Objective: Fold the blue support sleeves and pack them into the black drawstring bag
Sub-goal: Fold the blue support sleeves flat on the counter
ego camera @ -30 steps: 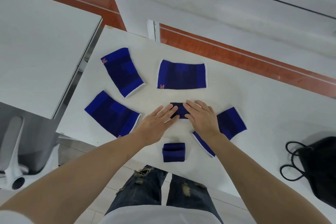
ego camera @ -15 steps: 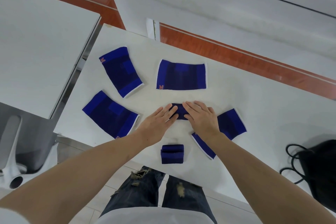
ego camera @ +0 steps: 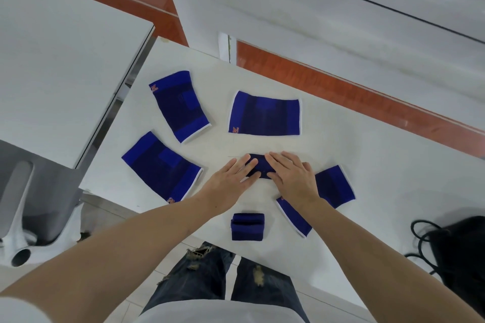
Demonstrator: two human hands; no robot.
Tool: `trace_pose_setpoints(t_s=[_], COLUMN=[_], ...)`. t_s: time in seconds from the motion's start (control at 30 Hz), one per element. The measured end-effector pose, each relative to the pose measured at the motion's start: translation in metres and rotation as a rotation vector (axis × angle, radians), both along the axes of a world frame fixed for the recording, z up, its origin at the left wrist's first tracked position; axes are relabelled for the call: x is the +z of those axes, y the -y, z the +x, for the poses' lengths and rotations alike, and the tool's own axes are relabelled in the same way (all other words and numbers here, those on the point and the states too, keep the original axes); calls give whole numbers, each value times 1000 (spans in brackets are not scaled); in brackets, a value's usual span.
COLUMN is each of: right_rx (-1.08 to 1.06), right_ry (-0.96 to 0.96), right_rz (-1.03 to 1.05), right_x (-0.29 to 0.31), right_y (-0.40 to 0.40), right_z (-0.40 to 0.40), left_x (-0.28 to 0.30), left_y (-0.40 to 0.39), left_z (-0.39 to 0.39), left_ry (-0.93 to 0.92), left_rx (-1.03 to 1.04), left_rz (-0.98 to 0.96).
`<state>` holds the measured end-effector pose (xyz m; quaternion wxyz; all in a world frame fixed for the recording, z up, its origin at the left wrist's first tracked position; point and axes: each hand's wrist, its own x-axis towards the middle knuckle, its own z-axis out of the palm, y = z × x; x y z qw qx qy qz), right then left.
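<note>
One folded sleeve (ego camera: 247, 226) sits done, the flat left hand (ego camera: 231, 181) and right hand (ego camera: 292, 179) press a second sleeve (ego camera: 259, 168), four flat sleeves (ego camera: 265, 114) wait, and the black drawstring bag (ego camera: 462, 254) looks unpacked.

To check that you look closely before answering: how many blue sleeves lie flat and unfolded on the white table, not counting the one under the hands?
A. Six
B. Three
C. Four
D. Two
C. Four lie flat: the far-left sleeve, the centre sleeve, the near-left sleeve and the right sleeve; the folded sleeve sits near the table edge.
</note>
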<state>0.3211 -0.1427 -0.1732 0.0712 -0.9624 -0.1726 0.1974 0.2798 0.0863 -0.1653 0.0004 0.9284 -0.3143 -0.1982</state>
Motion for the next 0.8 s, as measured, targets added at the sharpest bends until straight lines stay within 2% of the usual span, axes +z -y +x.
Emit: trace_pose_setpoints(t_s=[0.2,0.33,0.43,0.63,0.8], right_rx=[27,58,-33,-266,-201], right_ry=[-3,-38,-55,48,-24], right_rz=[-33,-40,41,181,139], right_x=[7,16,25,40,33], right_y=[-1,-1,1,23,54], right_z=[5,9,3,-15,-27], left_x=[3,15,22,37,47], left_y=[5,17,20,28,40], left_z=[-2,-2,-1,-5,-8], left_ry=[-7,-76,-128,-140,-104], left_rx=[27,98,157,255,343], left_rz=[15,11,-33,-116,-181])
